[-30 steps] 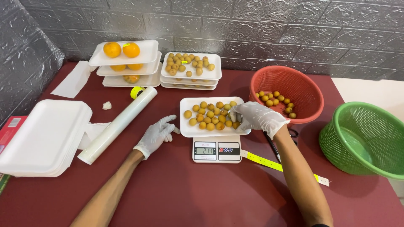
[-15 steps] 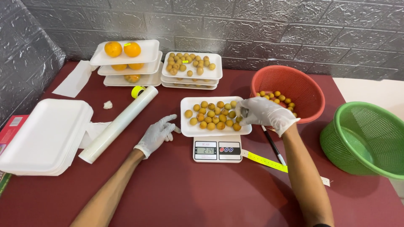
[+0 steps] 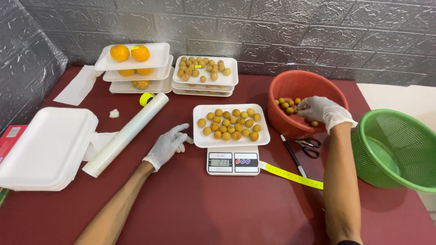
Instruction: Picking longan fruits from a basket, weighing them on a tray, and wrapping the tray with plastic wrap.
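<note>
My gloved right hand [image 3: 323,111] reaches into the red basket [image 3: 290,82], fingers among the small yellow-brown fruits [image 3: 287,105] lying in it; whether it grips one I cannot tell. My gloved left hand [image 3: 168,145] rests flat on the table with fingers spread, just left of a white foam tray [image 3: 262,139] of the same small fruits [image 3: 229,125]. That tray sits on a white digital kitchen scale [image 3: 231,162].
A green basket [image 3: 396,149] stands at the right. Scissors [image 3: 308,146], a black pen [image 3: 293,156] and a yellow label strip [image 3: 290,174] lie by the scale. A cling-film roll [image 3: 127,134], stacked foam trays [image 3: 43,149], trays of oranges [image 3: 131,59] and fruit trays [image 3: 204,75] sit left and behind.
My right hand has moved from the right edge of the tray on the scale over into the red basket. My left hand has stayed in place.
</note>
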